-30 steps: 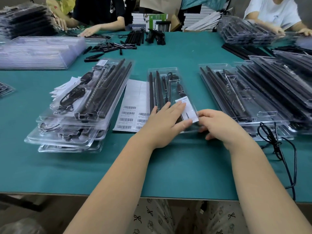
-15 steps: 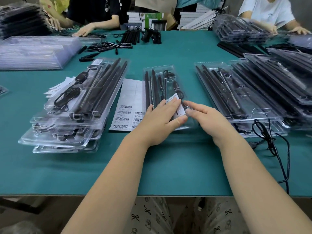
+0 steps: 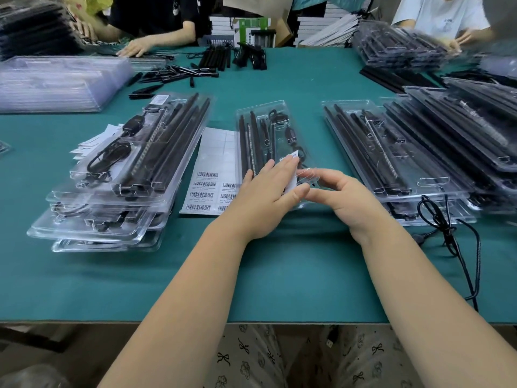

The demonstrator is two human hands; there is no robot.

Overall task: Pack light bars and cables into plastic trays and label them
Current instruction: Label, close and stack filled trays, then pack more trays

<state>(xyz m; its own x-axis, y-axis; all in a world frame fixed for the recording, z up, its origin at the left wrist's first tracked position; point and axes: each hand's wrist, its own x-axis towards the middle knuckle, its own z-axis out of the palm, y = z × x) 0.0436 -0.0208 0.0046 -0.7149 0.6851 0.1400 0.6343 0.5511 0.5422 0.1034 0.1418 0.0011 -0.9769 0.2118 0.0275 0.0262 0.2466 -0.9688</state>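
Your left hand (image 3: 265, 197) lies flat on the near end of the middle tray (image 3: 265, 127), fingers straight and close together, pressing the white label (image 3: 291, 170) against the clear lid. Your right hand (image 3: 344, 200) sits just right of it, fingers curled, thumb and forefinger meeting at the tray's near right corner — whether they pinch the plastic or only touch it, you cannot tell from here.

That one tray lies alone on the green table (image 3: 279, 275), between two stacks. Inside it are three or so dark bars (image 3: 249, 144) on the left and a coiled cable (image 3: 289, 133) on the right.

Just left of the tray lies one label sheet (image 3: 212, 175), its far half already peeled bare, barcodes left on the near rows. Farther left is a stack (image 3: 126, 175) of about four filled trays. To the right, a wider pile (image 3: 419, 152) of filled trays overlaps in several layers — too tangled to count. One loose black cable (image 3: 447, 233) trails off its near edge toward the table's front.
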